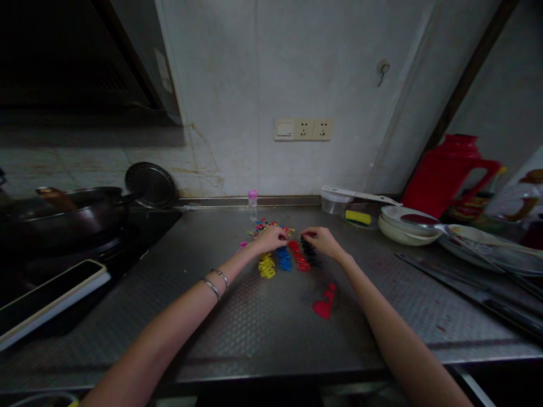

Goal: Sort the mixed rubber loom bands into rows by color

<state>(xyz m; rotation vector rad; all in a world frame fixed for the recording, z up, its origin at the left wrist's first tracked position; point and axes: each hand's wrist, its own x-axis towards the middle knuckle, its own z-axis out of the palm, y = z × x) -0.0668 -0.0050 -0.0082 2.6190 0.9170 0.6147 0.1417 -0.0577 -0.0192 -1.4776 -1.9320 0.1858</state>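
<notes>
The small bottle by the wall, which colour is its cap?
The cap is pink, head view.

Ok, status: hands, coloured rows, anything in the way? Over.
Left hand at far end of blue row, right hand at black row; grips unclear. Yellow row, red row alongside; mixed pile behind. Red patch nearer camera, clear of rows.

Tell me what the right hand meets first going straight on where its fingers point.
Leftward, the right hand would most likely meet the left hand first, across a small gap. The red pieces lie just below that line in the picture; depth is unclear, so it might brush them.
</notes>
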